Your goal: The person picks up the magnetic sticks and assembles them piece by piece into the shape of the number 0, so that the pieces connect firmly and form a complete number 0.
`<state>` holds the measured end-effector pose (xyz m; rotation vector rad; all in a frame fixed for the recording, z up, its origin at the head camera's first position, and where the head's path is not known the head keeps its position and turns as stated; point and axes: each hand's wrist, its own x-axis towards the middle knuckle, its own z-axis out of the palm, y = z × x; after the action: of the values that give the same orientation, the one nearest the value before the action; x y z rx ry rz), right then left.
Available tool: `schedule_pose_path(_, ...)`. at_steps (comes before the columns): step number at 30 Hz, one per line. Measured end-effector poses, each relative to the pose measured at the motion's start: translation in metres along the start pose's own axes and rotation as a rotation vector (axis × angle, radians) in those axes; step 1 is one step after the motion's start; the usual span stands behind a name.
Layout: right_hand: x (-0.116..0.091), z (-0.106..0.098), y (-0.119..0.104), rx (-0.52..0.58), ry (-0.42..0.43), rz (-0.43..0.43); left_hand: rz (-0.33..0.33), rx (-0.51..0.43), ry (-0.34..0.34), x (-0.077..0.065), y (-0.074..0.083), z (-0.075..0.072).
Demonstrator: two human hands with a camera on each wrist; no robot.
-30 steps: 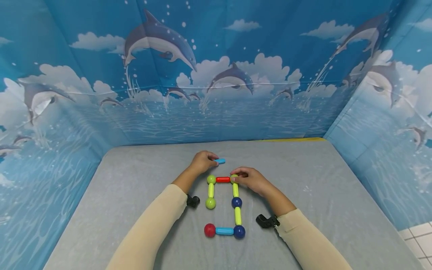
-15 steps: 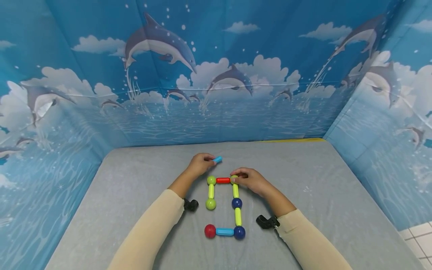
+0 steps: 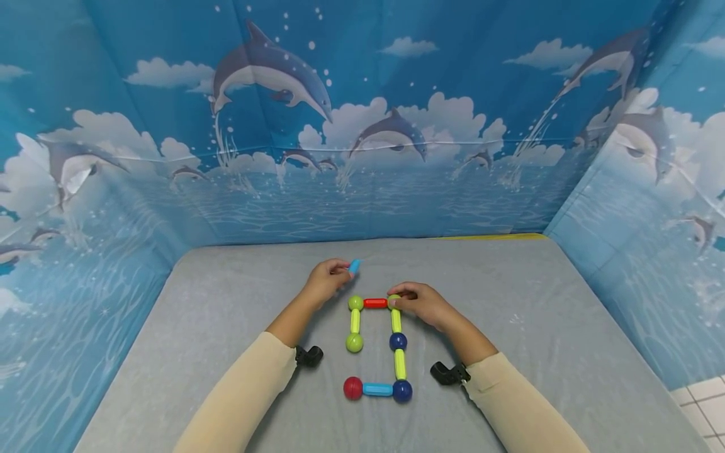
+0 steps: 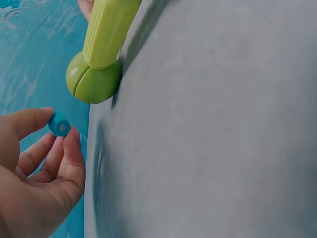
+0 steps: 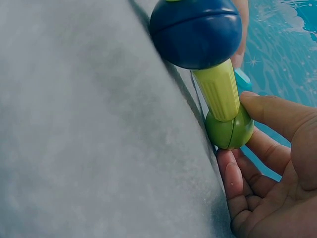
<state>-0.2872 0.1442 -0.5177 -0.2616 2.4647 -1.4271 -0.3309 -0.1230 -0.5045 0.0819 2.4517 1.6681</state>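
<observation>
Between thumb and fingertips my left hand pinches a blue magnetic rod, beyond the far left corner of a shape of rods and balls. In the left wrist view the blue rod shows end-on. My right hand holds the green ball at the shape's far right corner, thumb on one side and fingers on the other. A red rod links that ball to another green ball. From there a yellow-green rod runs toward me to a third green ball.
Down the right side, yellow-green rods join a blue ball and a nearer blue ball. A light blue rod connects the latter to a red ball. A dolphin-print curtain borders the grey table.
My left hand has drawn back a little to the left, turning the blue rod from level to steeply tilted. My right hand has stayed on the green ball.
</observation>
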Motion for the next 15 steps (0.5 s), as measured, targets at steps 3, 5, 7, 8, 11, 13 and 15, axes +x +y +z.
schedule_pose_path(3, -0.001, 0.0, -0.001, -0.002, -0.001, -0.004, -0.003, -0.008, 0.003, -0.008, -0.003, -0.003)
schedule_pose_path(5, -0.001, 0.0, -0.001, -0.008, 0.0, -0.002, -0.01, -0.01, 0.004, -0.013, -0.004, -0.005)
schedule_pose_path(7, -0.002, 0.0, -0.001, -0.013, 0.002, -0.001, -0.02, -0.015, 0.004, -0.02, -0.004, -0.007)
schedule_pose_path(8, -0.002, 0.0, -0.001, -0.014, 0.004, 0.0, -0.023, -0.016, 0.001, -0.023, -0.005, -0.009)
schedule_pose_path(11, -0.002, 0.0, -0.001, -0.015, 0.006, 0.001, -0.033, -0.017, -0.012, -0.033, -0.007, -0.011)
schedule_pose_path(13, -0.001, 0.0, -0.001, -0.016, 0.006, 0.001, -0.038, -0.025, -0.019, -0.04, -0.009, -0.012)
schedule_pose_path(15, -0.001, 0.0, -0.001, -0.015, 0.004, 0.0, -0.034, -0.043, -0.022, -0.047, -0.01, -0.012)
